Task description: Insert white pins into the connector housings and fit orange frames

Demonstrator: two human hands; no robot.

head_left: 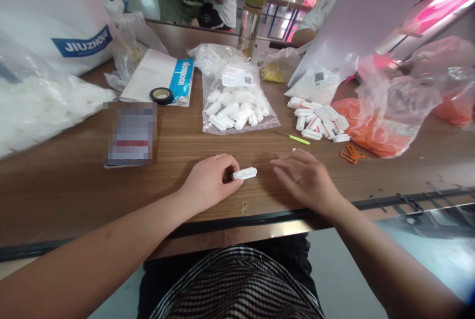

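Between the thumb and fingers of my left hand (211, 180) is a white plastic connector housing (245, 174), its row of small holes turned up toward me. My right hand (306, 178) is just to the right of it, fingers stretched out over the table and somewhat blurred, with nothing seen in it. A tiny white piece (294, 149) lies just beyond the right fingers. Farther off are a yellow-green pick tool (299, 139) and a pile of white housings (322, 118), some with orange strips. Several loose orange clips (352, 154) lie to the right.
A clear bag of white housings (237, 106) lies in the middle of the wooden table (178, 136). Black tape (161, 95) rests on a notebook (181, 79), near a blurred-out phone-like object (131, 136). Bags of orange parts (382, 126) stand right; a bottle (250, 24) stands behind.
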